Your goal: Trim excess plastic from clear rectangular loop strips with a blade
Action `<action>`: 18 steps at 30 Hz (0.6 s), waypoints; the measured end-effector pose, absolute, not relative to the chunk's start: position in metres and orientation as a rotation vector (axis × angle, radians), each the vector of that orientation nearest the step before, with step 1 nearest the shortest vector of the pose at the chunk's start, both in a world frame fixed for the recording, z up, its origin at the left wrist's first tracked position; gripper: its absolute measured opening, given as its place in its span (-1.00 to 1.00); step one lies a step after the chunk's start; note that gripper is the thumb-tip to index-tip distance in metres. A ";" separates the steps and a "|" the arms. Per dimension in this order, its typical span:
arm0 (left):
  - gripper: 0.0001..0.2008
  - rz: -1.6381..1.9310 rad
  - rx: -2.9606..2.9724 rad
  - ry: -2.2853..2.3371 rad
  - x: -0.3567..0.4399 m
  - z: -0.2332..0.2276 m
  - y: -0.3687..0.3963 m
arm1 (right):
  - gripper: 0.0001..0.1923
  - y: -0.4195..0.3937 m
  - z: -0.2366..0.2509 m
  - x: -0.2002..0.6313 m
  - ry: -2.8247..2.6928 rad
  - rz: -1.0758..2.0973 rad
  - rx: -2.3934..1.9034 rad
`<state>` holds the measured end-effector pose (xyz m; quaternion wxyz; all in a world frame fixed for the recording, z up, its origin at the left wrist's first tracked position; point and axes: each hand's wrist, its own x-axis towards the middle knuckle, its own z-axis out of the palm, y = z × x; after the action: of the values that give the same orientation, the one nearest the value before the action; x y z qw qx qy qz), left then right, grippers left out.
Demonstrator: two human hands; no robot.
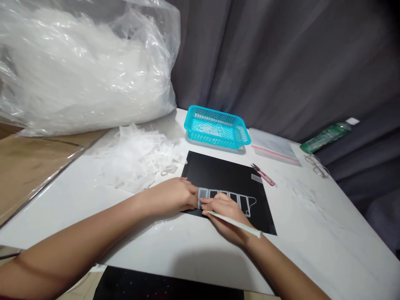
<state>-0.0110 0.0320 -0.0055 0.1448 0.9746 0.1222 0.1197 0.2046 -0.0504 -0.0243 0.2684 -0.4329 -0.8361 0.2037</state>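
Note:
A black mat (225, 175) lies on the white table (312, 233). On it rests a clear plastic strip of several linked frames (240, 199). My left hand (175, 195) presses down on the strip's left end with curled fingers. My right hand (226, 214) sits right beside it, fingertips on the strip, and grips a thin white flat tool (237, 223) that points toward the lower right.
A heap of clear plastic pieces (140, 156) lies left of the mat, below a big clear bag (84, 66). Behind the mat stands a turquoise basket (217, 127). Pink snips (264, 175), a zip bag (275, 149), a green bottle (328, 135) and glasses (317, 164) are at right.

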 end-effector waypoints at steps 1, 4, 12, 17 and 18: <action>-0.81 0.340 2.805 0.358 -0.011 -0.006 0.032 | -0.84 -0.050 -0.025 0.204 -2.255 0.516 -1.158; -0.85 0.282 2.805 0.382 -0.011 -0.006 0.032 | -0.81 -0.046 -0.025 0.209 -2.166 0.398 -1.206; -0.84 0.175 2.797 0.397 -0.010 -0.005 0.032 | -0.86 -0.021 -0.014 0.278 -1.329 -0.099 -1.574; -0.85 0.211 2.782 0.364 -0.012 -0.006 0.033 | -0.81 -0.019 -0.008 0.346 -0.975 -0.417 -1.645; -0.85 0.226 2.777 0.354 -0.013 -0.006 0.034 | -0.80 -0.019 -0.010 0.356 -1.006 -0.386 -1.685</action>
<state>-0.0125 0.0336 -0.0064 0.1659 0.9750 0.1245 0.0793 0.3556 -0.0193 -0.0098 0.5403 -0.7088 -0.4234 -0.1625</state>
